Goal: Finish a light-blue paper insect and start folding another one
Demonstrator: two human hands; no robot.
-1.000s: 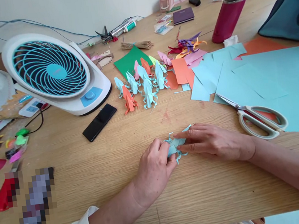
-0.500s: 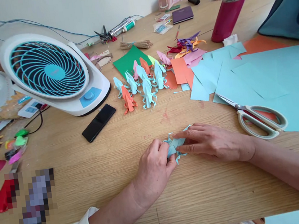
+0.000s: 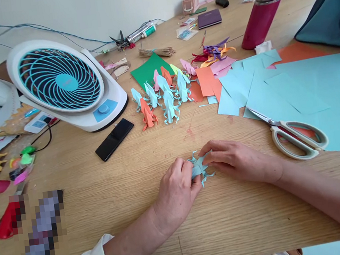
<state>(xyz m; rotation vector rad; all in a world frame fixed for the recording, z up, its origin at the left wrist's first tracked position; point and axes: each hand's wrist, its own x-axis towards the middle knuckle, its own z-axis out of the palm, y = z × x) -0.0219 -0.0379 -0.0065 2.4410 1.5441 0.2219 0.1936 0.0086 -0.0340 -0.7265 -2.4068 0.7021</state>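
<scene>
A light blue folded paper figure (image 3: 199,167) with thin bent legs lies low over the table between my hands. My left hand (image 3: 179,186) is closed on its left end, thumb along the near side. On the figure's right end my right hand (image 3: 238,161) has its fingers bent together, pinching the paper; its thumb is mostly hidden. Beyond my hands stand several finished-looking folded figures of the same kind, among them a light blue one (image 3: 170,107) and an orange one (image 3: 147,114).
Scissors (image 3: 298,138) lie right of my right hand, beside light blue sheets (image 3: 301,86). A black phone (image 3: 115,139) and a white fan (image 3: 62,80) are at the left. A magenta flask (image 3: 264,14) stands at the back right. Red-handled tool (image 3: 6,222) lies far left.
My right hand's fingers have drawn back and curled in at the figure's right end, uncovering more of its legs. My left hand keeps its hold. The view has shifted slightly.
</scene>
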